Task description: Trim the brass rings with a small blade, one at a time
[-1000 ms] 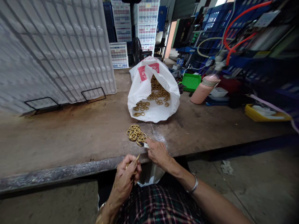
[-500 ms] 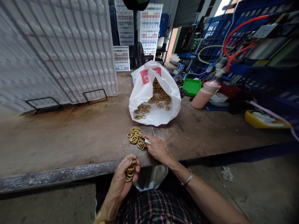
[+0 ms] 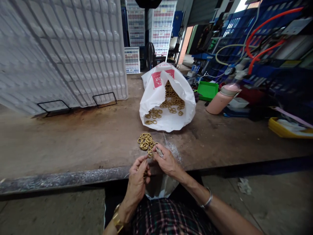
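Observation:
Several brass-coloured rings (image 3: 146,141) lie in a small pile on the brown table (image 3: 97,137). My left hand (image 3: 139,173) is closed round more rings at the table's front edge, mostly hidden by its fingers. Just right of the pile, my right hand (image 3: 167,160) pinches a small pale tool (image 3: 159,151), its tip close to the rings. The two hands are near each other, slightly apart. Behind the pile, a white bag (image 3: 168,120) lies open towards me with many similar rings inside.
White ribbed trays (image 3: 93,49) stand upright at the left, by black wire stands. Right of the bag are a green tray (image 3: 207,91), a pink bottle (image 3: 221,100) and a yellow tray (image 3: 288,130). Stacked crates (image 3: 160,32) stand behind.
My left hand has moved up and right, nearer my right hand, and its fingers now cover more of the rings. The whole view has shifted slightly.

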`<state>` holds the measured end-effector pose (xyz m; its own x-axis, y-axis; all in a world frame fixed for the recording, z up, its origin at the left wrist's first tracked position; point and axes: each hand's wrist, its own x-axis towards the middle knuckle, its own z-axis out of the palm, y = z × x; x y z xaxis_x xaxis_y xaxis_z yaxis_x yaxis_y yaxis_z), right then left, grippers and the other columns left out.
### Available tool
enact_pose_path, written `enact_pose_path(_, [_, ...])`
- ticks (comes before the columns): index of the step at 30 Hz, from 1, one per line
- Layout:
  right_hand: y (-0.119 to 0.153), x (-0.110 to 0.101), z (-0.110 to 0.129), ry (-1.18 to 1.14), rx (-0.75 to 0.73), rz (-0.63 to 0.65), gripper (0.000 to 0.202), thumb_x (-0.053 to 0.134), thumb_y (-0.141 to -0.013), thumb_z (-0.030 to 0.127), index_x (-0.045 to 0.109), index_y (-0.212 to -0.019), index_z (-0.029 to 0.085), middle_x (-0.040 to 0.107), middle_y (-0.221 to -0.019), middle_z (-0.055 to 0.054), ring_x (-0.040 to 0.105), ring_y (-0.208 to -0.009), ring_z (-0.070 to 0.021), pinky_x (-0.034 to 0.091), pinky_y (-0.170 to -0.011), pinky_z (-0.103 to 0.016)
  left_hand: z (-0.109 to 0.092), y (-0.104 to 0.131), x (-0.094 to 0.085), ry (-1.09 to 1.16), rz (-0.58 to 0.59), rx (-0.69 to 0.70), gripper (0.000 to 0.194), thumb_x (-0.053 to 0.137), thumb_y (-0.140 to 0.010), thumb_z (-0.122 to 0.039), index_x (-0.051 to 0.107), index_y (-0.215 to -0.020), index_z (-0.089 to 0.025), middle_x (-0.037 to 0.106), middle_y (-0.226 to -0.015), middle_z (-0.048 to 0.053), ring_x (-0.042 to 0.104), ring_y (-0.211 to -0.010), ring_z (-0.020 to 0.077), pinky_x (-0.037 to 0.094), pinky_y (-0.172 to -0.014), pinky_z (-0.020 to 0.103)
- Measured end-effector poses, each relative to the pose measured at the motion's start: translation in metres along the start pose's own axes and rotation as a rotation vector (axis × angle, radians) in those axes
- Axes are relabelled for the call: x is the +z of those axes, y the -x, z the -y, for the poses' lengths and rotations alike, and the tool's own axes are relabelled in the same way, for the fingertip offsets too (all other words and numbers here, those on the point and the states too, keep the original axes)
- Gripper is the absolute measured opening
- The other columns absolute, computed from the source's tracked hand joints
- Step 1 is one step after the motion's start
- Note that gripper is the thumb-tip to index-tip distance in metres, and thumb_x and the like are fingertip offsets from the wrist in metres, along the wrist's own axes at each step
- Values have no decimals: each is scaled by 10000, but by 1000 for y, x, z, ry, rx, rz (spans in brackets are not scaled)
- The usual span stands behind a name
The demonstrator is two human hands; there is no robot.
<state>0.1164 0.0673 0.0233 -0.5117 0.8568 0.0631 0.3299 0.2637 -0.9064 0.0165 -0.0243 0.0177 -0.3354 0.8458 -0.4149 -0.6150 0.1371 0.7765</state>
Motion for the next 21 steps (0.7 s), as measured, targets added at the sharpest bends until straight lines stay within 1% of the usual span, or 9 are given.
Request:
enact_pose_path(4, [6,10,2,-177,45,86,89,461,-791,280,480,-754,201,522,-588,50,488,-552,-103,384,-551,-209,3,-2,-2,-93,-1,90,360,672,-674,-435,584,-889,-159,528,-583,-39,410,-444,50,264,-370,141])
enact_pose_path(7, [8,11,1,-188,45,143,122,464,-801,299,487,-743,194,512,-577,49,474,-548,-100,370,-534,-204,3,-5,-8,-240,-57,155,312,619,-716,-453,602,-795,-152,505,-538,-43,363,-414,49,262,-387,165])
enact_pose_path(10, [7,9,2,-122,16,175,178,459,-820,335,509,-736,186,501,-579,44,445,-539,-95,339,-503,-200,0,-5,-11,-472,-116,320,257,594,-739,-407,623,-718,-152,484,-525,-40,390,-461,71,312,-450,185])
enact_pose_path(12, [6,9,4,-87,-10,161,202,456,-822,336,497,-696,183,471,-577,47,417,-539,-89,327,-508,-201,-4,-3,-9,-585,-112,453,209,593,-737,-356,640,-698,-156,511,-564,-25,441,-538,92,355,-525,196])
enact_pose_path(13, [6,9,5,-78,-23,149,211,455,-818,327,481,-667,183,452,-576,49,403,-543,-87,324,-517,-202,-5,-2,-8,-614,-102,485,195,593,-734,-341,643,-692,-157,517,-573,-22,452,-560,98,365,-549,200])
enact_pose_path(14, [5,9,6,-76,-30,137,219,452,-814,318,462,-642,183,434,-577,50,391,-547,-86,321,-523,-204,-6,-1,-7,-624,-88,481,192,591,-734,-337,641,-689,-157,515,-571,-22,453,-563,98,369,-556,200])
enact_pose_path(15, [5,10,6,-82,-27,127,223,448,-810,311,448,-626,184,422,-577,51,383,-548,-86,316,-522,-206,-7,-1,-6,-614,-74,438,200,586,-738,-344,633,-687,-157,506,-560,-26,446,-546,93,367,-541,197])
enact_pose_path(19, [6,11,3,-121,51,128,197,440,-805,313,464,-656,186,436,-583,51,394,-541,-90,305,-504,-207,-7,0,-5,-383,17,80,252,580,-738,-421,573,-756,-170,492,-551,-45,399,-438,63,269,-390,165])
enact_pose_path(21, [7,12,0,-125,77,123,196,445,-803,312,470,-656,186,444,-577,52,398,-537,-90,304,-501,-207,-7,0,-5,-251,59,-31,264,604,-719,-423,553,-800,-178,510,-578,-47,413,-427,54,234,-365,149])
